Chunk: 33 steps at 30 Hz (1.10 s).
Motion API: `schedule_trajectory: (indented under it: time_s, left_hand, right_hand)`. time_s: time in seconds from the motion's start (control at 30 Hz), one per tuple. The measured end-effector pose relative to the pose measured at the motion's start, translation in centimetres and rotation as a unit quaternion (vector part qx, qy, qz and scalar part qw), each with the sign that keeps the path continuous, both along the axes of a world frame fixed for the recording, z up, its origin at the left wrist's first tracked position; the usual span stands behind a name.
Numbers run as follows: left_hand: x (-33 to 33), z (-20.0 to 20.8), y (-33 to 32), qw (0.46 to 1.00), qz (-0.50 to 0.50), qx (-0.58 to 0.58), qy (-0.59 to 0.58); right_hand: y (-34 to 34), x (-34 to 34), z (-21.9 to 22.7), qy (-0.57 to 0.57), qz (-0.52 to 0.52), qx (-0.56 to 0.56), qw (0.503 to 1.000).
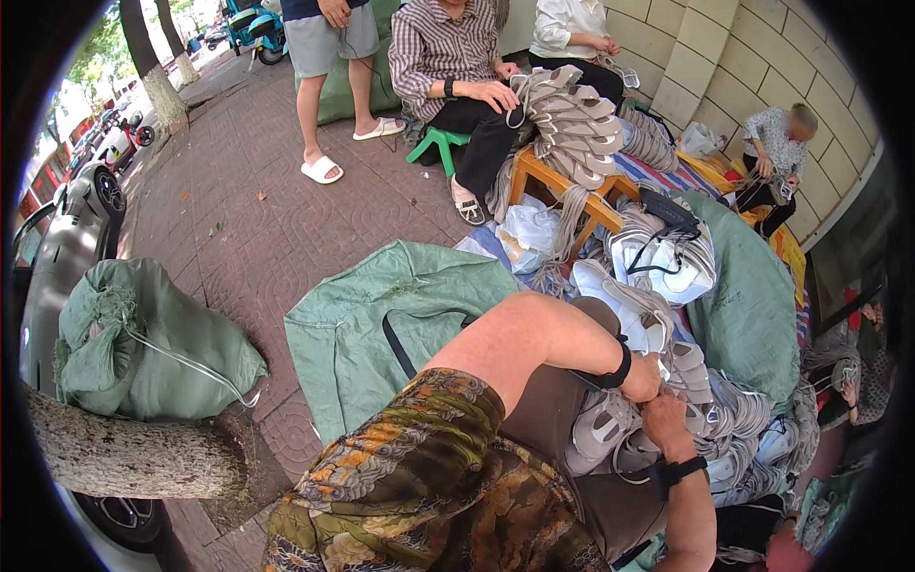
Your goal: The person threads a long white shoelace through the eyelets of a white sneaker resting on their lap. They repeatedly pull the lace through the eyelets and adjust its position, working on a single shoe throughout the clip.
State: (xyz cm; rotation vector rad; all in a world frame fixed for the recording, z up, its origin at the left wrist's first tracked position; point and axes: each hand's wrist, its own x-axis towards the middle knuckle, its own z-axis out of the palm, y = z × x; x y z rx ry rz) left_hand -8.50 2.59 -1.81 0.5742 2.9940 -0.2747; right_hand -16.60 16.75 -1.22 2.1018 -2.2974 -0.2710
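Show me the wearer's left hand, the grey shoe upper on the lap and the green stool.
left hand (641, 378): head view, on the back
grey shoe upper (595, 431): head view, on its outer surface
green stool (441, 139): head view, on the seat

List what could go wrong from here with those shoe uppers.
The grey shoe upper could slide off the brown-trousered lap, since the left hand and right hand meet at one side of it. The tall stack of uppers piled on the wooden stool might topple if bumped.
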Motion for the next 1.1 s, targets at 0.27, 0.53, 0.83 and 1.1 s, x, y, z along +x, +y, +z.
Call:
schedule_trajectory:
  time_s: [0.27,0.53,0.83,1.1]
  left_hand:
    - [-4.0,-4.2,-0.3,0.994,0.091,0.025,-0.051]
    - [-0.8,-0.3,1.0,0.972,0.036,-0.203,-0.116]
    - [0.5,0.0,-1.8,0.982,0.055,0.179,-0.015]
    - [2.1,0.4,-1.5,0.946,0.162,0.279,-0.034]
  right_hand:
    - [-1.0,-0.5,-0.9,-0.076,-0.112,-0.009,0.991]
    - [-0.7,-2.4,-3.7,-0.279,-0.212,-0.063,0.935]
    - [-0.4,-2.9,-2.9,-0.370,-0.213,-0.094,0.899]
    - [-1.1,-1.1,-2.2,-0.506,-0.248,-0.210,0.799]
